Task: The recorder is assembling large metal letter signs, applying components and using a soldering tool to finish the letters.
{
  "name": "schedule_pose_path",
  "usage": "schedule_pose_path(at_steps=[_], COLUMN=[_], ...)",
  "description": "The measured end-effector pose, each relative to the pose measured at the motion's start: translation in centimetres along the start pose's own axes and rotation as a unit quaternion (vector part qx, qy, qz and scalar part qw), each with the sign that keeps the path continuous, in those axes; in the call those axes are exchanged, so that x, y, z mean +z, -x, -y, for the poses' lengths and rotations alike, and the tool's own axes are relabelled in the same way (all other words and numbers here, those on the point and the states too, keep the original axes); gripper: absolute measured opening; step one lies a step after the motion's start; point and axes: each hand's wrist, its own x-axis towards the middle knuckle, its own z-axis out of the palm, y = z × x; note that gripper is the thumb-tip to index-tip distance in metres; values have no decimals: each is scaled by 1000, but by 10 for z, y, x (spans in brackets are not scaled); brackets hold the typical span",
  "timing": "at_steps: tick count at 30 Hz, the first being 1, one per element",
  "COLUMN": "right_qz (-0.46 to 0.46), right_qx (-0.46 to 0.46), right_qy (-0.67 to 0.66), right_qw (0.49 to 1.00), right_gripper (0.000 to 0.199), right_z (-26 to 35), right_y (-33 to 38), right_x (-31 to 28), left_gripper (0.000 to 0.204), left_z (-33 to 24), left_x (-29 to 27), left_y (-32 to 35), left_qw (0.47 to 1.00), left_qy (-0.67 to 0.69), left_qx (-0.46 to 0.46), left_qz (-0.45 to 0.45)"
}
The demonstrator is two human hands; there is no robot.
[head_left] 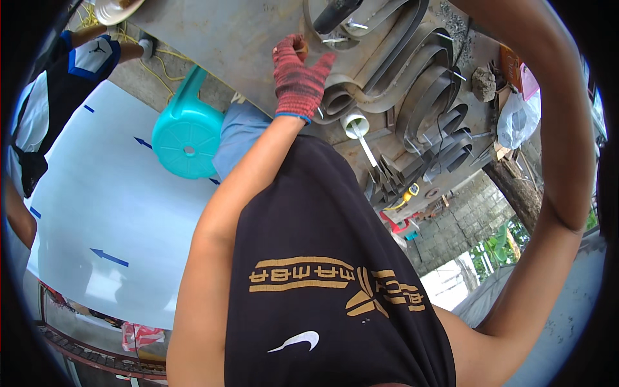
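My left hand (300, 80), in a red and black knit glove with a blue cuff, is over the metal worktable (216, 35). Its fingers curl loosely and the thumb stands apart from them; I see nothing firmly held. A small brownish patch shows at the curled fingertips, too small to make out. Just right of the hand lie several bent grey metal strips (377, 92), standing on edge in curved outlines. A white tube-like cup (354, 122) with a pale stick is below it. A black cylindrical handle (335, 15) is near the top. My right arm rises along the right; its hand is outside the picture.
A teal plastic stool (177, 138) stands left of the table, beside a large pale blue sheet (122, 213) with blue arrows. Another person's leg and dark shorts (71, 84) are at far left. Rightward are a stone lump (483, 84), a plastic bag (518, 121) and a yellow tool (411, 192).
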Motion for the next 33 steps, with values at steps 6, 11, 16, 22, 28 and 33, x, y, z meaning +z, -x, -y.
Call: schedule_pose_path(at_steps=[6,11,16,22,28,33], right_qz=[33,-34,-98,-65,-90,-86], right_qx=[221,349,311,366,415,422], right_qy=[-122,-176,-276,-387,-442,-445], right_qw=[967,920,904,844,790,785], right_gripper=[14,22,39,38,39,38], right_z=[-33,-13,-43,-20,10,19], right_y=[69,114,223,279,302,293], right_x=[-11,-9,87,121,156,149], left_gripper=[33,28,20,15,13,13], left_z=[-14,-14,-18,-26,-46,-52], left_x=[-23,-26,-25,-16,-23,-33], left_y=[-23,-36,-49,-52,-59,-59], left_qw=[934,873,859,851,825,809], left_qy=[-259,-385,-406,-380,-408,-418], left_qx=[245,285,276,337,361,380], left_qz=[16,89,148,133,153,161])
